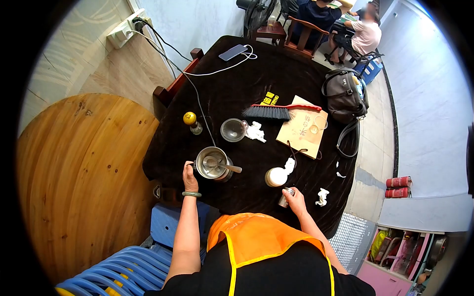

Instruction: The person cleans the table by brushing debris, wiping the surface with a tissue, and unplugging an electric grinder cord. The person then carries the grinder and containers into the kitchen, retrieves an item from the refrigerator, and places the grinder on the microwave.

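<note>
My left hand (190, 178) is wrapped round the handle of a metal pot (201, 157), in which a ladle (229, 168) rests. At the table's front edge, my right hand (295, 200) grips a small metal cylinder (285, 199). Just above it stands a jar with a white top (276, 177), touching a crumpled tissue (290, 165). Behind the pot sit a clear glass bowl (233, 129) and another crumpled tissue (255, 132). A yellow-topped bottle (190, 119) is further left.
The dark-covered table (237, 192) also bears a red-handled brush (269, 112), a paper bag (302, 126), a phone (233, 52) and a handbag (345, 93). A power cable runs to the pot. Left is a round wooden board (84, 182); people sit at the back.
</note>
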